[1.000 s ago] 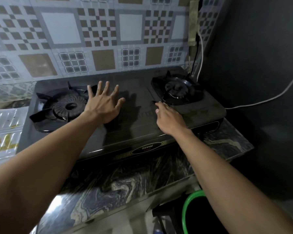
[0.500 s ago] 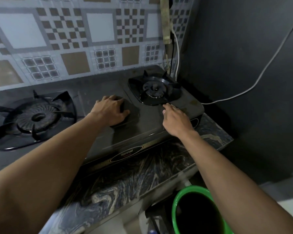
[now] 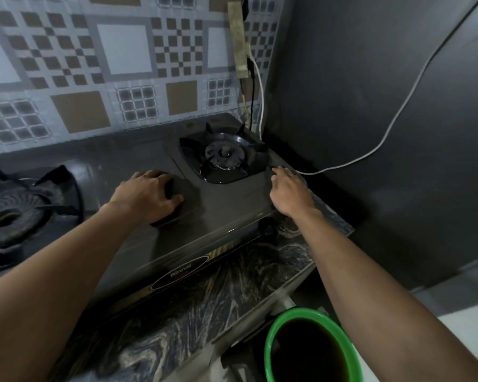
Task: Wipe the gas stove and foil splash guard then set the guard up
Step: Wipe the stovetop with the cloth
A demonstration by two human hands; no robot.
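Observation:
The dark two-burner gas stove (image 3: 232, 213) sits on a marbled counter. My left hand (image 3: 144, 197) is curled over a dark cloth (image 3: 184, 201) and presses it on the stove top between the burners. My right hand (image 3: 290, 193) rests with its fingers on the stove's right edge beside the right burner (image 3: 224, 155), with nothing in it. The left burner (image 3: 22, 210) is at the left edge of the view. The foil splash guard is out of sight.
A patterned tile wall (image 3: 122, 64) stands behind the stove and a dark wall (image 3: 384, 106) is close on the right. A white cable (image 3: 398, 117) hangs across that wall to the corner. A green-rimmed bucket (image 3: 271, 334) stands below the marbled counter (image 3: 204, 312).
The view has swung right. My left hand went from flat with spread fingers to curled over the dark cloth nearer the right burner. My right hand slid to the stove's right edge.

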